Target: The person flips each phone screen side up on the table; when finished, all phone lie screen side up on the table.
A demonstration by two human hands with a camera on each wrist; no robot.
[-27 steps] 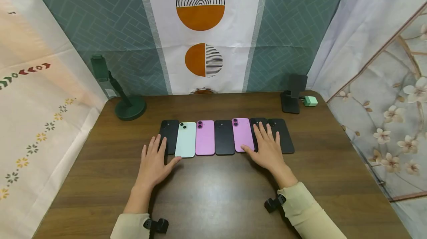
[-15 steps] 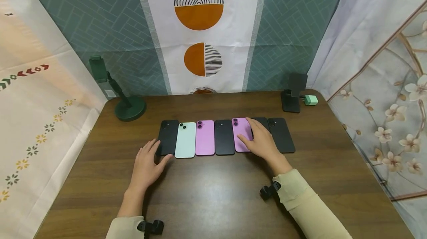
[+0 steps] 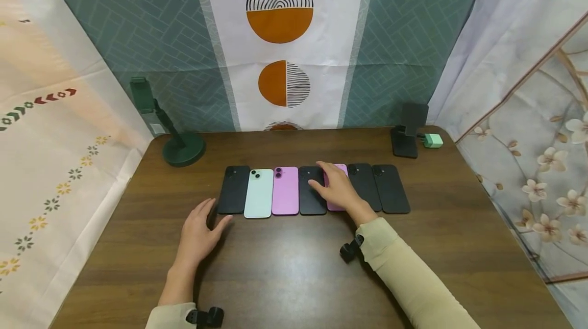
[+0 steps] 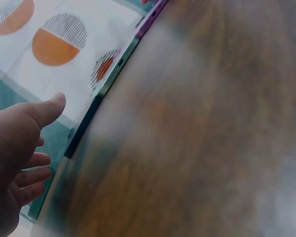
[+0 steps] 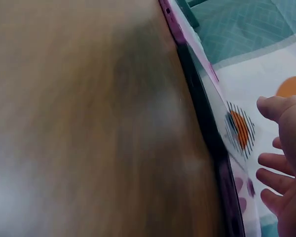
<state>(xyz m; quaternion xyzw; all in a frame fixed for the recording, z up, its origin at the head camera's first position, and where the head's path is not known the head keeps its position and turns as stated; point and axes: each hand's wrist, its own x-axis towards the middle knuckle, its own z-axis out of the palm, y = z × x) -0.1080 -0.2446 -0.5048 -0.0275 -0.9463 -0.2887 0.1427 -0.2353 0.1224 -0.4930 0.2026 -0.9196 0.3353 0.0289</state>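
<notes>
Several smartphones lie face down side by side in a row. From the left come a black phone (image 3: 234, 190), a mint phone (image 3: 259, 194), a pink phone (image 3: 285, 191) and a middle black phone (image 3: 313, 202). My right hand (image 3: 338, 186), fingers relaxed and thumb spread, hovers over the second pink phone (image 3: 342, 167), hiding much of it. Its thumb overlaps the middle black phone. Two more black phones, an inner one (image 3: 365, 181) and an outer one (image 3: 392, 190), end the row. My left hand (image 3: 197, 232) is held loosely at the leftmost phone's lower left, holding nothing.
A green stand (image 3: 184, 150) is at the wooden table's (image 3: 294, 278) back left. At the back right are a black stand (image 3: 404, 137) and a light green charger plug (image 3: 433, 141). Fabric backdrops (image 3: 386, 38) enclose the back and sides.
My right hand has moved left along the row, from the right-hand black phones to the second pink phone. My left hand has drawn slightly left and down, away from the leftmost phone.
</notes>
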